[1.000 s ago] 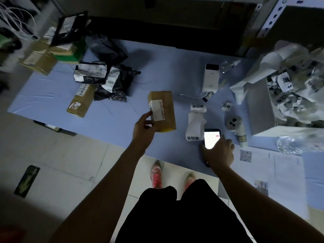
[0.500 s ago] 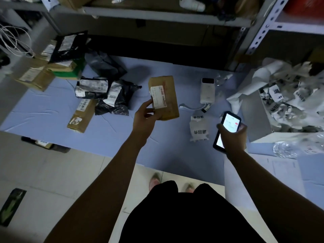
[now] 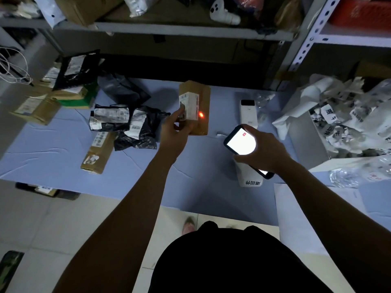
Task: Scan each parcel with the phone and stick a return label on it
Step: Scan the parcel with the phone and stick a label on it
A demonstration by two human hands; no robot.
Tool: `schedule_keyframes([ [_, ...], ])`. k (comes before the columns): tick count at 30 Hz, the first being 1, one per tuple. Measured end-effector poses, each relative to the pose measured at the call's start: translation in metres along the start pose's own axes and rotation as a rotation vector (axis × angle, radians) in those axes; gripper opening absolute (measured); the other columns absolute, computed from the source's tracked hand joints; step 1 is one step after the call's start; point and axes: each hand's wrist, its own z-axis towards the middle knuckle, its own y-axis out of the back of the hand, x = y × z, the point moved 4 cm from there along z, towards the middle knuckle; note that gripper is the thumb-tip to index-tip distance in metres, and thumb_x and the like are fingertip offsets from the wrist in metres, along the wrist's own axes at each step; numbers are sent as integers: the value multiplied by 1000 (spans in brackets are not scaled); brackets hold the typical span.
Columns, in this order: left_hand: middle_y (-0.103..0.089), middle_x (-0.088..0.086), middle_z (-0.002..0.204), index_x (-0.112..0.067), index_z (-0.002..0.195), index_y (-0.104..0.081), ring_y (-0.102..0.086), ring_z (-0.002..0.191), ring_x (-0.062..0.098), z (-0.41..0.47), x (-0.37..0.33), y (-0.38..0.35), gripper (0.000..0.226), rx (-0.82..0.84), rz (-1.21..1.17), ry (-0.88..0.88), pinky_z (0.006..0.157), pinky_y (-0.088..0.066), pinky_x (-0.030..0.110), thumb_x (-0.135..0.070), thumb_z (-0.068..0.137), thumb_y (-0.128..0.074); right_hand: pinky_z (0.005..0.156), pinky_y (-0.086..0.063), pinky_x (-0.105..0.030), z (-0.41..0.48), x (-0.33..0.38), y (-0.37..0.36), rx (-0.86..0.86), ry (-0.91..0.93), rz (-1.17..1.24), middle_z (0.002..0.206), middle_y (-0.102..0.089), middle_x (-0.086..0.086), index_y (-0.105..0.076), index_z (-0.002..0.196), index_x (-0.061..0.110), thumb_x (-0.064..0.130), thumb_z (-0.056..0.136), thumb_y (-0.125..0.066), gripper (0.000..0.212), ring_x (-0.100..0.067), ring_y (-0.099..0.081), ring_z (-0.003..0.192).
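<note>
Step in hand, by my read: scanning.
- Return label strip [image 3: 249, 181]: white printed paper, lies on table [image 3: 53, 149] under phone.
- Right hand [image 3: 265, 150]: fingers curled round phone [image 3: 240, 142]. Glossy black slab, screen lit white, 4 o'clock from parcel.
- Left hand [image 3: 174, 133]: pinches lower-left corner of parcel [image 3: 203, 96]. Matte brown cardboard box, 12 o'clock above blue cloth.
- Red dot [image 3: 201, 114]: sits at right edge of white shipping label [image 3: 190, 106].
- Next move likely: steer beam onto barcode, then peel a label.
- Farther, 9 o'clock: crinkled black poly bags [image 3: 131, 123].

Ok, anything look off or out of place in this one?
The red spot sits at the right edge of the label on the parcel, mostly on bare cardboard. Crumpled paper overflows the bin at right.
</note>
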Motion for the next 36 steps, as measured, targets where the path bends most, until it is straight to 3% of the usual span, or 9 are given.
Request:
schedule_keyframes([
  [2, -61, 2, 117, -14, 144, -53, -57, 88, -8, 1, 10, 1, 54, 12, 9, 37, 68, -48, 5, -9, 92, -69, 81, -57, -42, 0, 2, -1, 12, -5, -38, 126, -65, -3, -40, 143, 35, 52, 68, -85, 88, -26, -61, 111],
  [5, -61, 5, 125, -18, 144, -54, -58, 97, 7, 1, 25, 4, 57, 19, 50, 86, 75, -51, 8, -18, 91, -73, 70, -50, -32, -2, 4, -1, -6, 0, -65, 121, -67, 0, -40, 143, 36, 54, 68, -84, 89, -19, -60, 101],
  [8, -60, 5, 127, -20, 144, -54, -60, 108, 18, -1, 34, 5, 57, 36, 73, 102, 88, -56, 25, -19, 91, -73, 71, -53, -32, -6, 5, -2, -5, 5, -110, 118, -68, 1, -39, 144, 37, 57, 66, -83, 92, -18, -62, 99],
  [13, -63, 0, 123, -20, 142, -55, -62, 94, 8, -4, 38, 7, 55, 42, 78, 92, 69, -52, 13, -18, 90, -73, 79, -58, -39, -12, 8, -4, 40, -22, -95, 120, -69, 3, -38, 144, 39, 58, 64, -81, 93, -19, -65, 102],
  [18, -62, -12, 96, -15, 142, -53, -60, 76, -7, -12, 36, 10, 64, -31, 199, 58, 58, -46, 9, -22, 84, -79, 76, -57, -36, -22, 5, -6, 37, -40, -69, 115, -70, 5, -41, 141, 38, 56, 67, -82, 87, -19, -64, 102],
  [20, -63, -1, 94, -8, 138, -56, -59, 83, 4, -16, 37, 11, 65, -55, 376, -1, 63, -51, 17, -15, 78, -82, 77, -53, -33, -27, 3, -8, 27, -58, -66, 120, -69, 4, -42, 144, 34, 54, 67, -84, 90, -20, -64, 108],
  [23, -53, 6, 85, -3, 108, -68, -48, 93, 25, -29, 43, -2, 34, 6, 705, -134, 69, -52, 38, -3, 75, -75, 89, -55, -40, -37, -2, -15, 65, -91, -75, 129, -67, 1, -41, 148, 30, 52, 68, -86, 94, -23, -62, 116],
  [31, -58, 11, 102, -10, 99, -71, -50, 99, 31, -73, 97, -24, 45, 201, 776, -70, 77, -50, 40, -30, 65, -92, 82, -58, -39, -67, -14, -36, 213, -174, -169, 118, -68, 4, -41, 145, 36, 55, 65, -83, 92, -20, -64, 101],
  [36, -52, 9, 128, -24, 129, -60, -48, 118, 33, -79, 119, -11, 74, 164, 790, 85, 97, -46, 47, -51, 65, -85, 76, -54, -32, -78, -20, -46, 220, -190, -211, 116, -68, 6, -40, 145, 41, 61, 64, -81, 93, -18, -63, 100],
])
